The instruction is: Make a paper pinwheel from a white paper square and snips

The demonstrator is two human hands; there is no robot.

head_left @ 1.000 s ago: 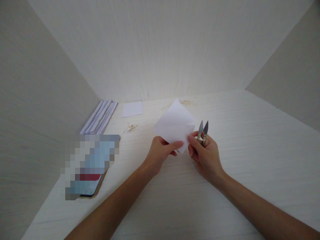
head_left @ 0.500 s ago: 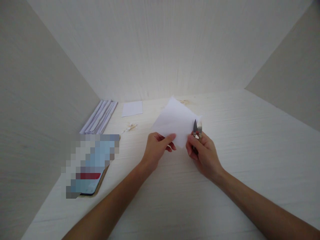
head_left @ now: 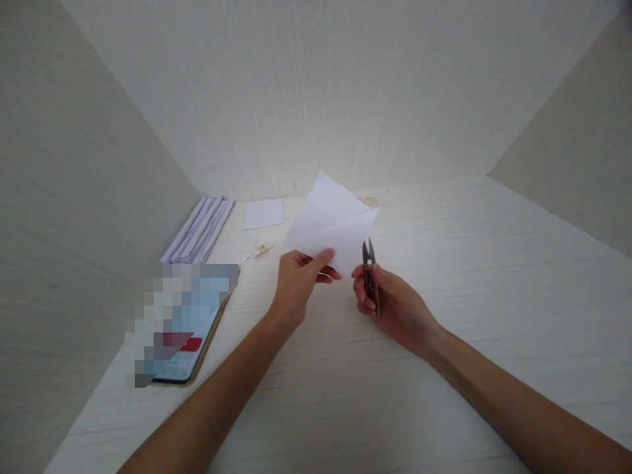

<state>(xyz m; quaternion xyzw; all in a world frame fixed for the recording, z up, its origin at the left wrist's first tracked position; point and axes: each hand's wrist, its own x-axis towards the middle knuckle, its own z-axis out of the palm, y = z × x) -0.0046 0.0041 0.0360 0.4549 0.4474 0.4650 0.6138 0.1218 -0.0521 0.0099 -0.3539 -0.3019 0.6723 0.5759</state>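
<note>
Left hand (head_left: pixel 296 283) pinching a white paper sheet (head_left: pixel 330 227), right hand (head_left: pixel 397 299) grasping open snips (head_left: pixel 368 280), folded papers (head_left: pixel 198 230) near the far left corner of the bench (head_left: pixel 320 395).

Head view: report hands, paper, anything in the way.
Left hand pinching white paper. Right hand gripping scissors, tips apart. Phone left of both hands, not between them.

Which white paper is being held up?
The sheet pinched in the left hand; the flat square and the paper stack both lie on the table.
</note>
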